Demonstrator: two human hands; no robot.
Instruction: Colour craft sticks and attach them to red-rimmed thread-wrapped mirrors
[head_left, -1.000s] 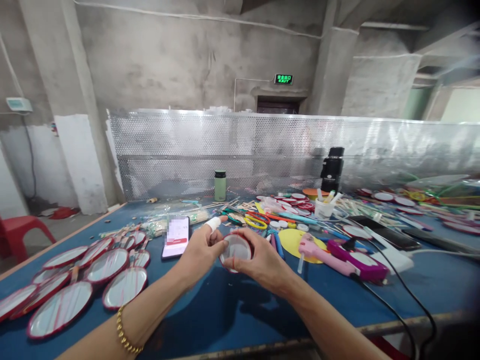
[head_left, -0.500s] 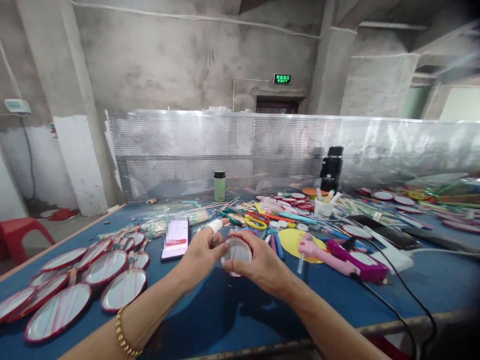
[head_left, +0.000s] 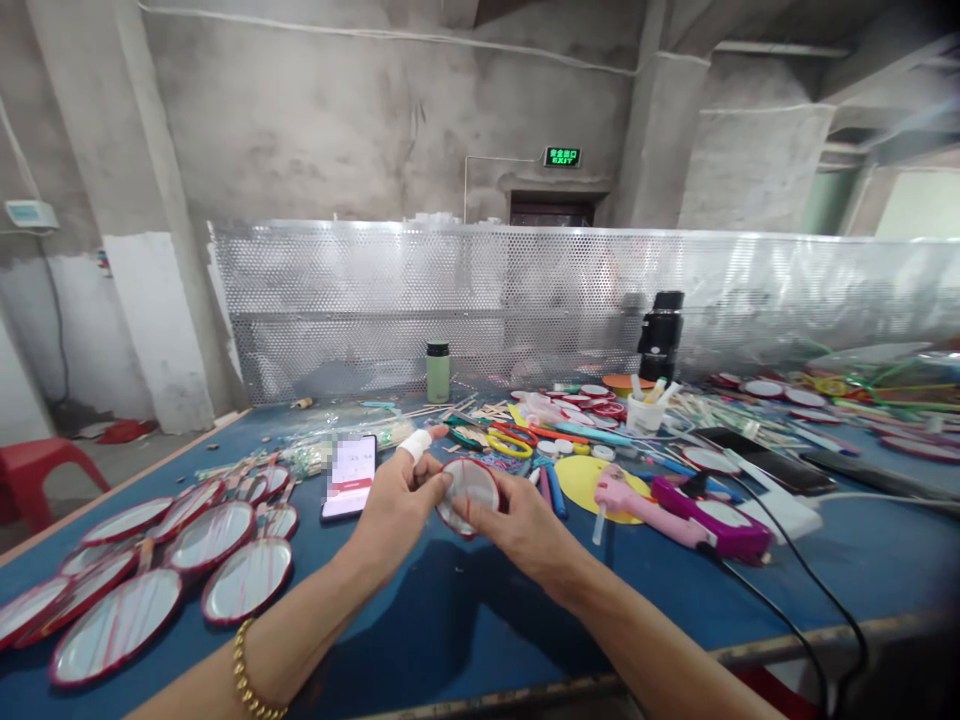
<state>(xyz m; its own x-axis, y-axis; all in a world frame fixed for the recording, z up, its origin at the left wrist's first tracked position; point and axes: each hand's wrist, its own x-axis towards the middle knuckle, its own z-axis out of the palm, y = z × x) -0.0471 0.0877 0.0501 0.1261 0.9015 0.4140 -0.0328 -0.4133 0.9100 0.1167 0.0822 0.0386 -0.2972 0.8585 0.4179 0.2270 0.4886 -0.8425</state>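
Note:
A small round red-rimmed disc (head_left: 474, 488) with a pale, shiny face is held above the blue table, and a thin reddish line shows on its face. My left hand (head_left: 409, 485), its index finger wrapped in white tape, pinches the disc's left edge with thumb and curled fingers; the taped finger points away. Across from it, my right hand (head_left: 521, 515) grips the right edge, the thumb lying on the face and the other fingers partly hidden behind. Just left of my left hand is a lit phone (head_left: 349, 480).
Several larger red-rimmed discs (head_left: 211, 535) are piled at the left. A pink glue gun (head_left: 626, 495) lies at the right by a purple device (head_left: 720, 520) and black cables. Behind my hands are scissors (head_left: 510, 440), sticks and markers; a green bottle (head_left: 438, 375) and a black flask (head_left: 661, 338) stand farther back.
The disc has turned in my fingers and risen slightly. My right thumb has shifted on its face, and my left hand has moved slightly left.

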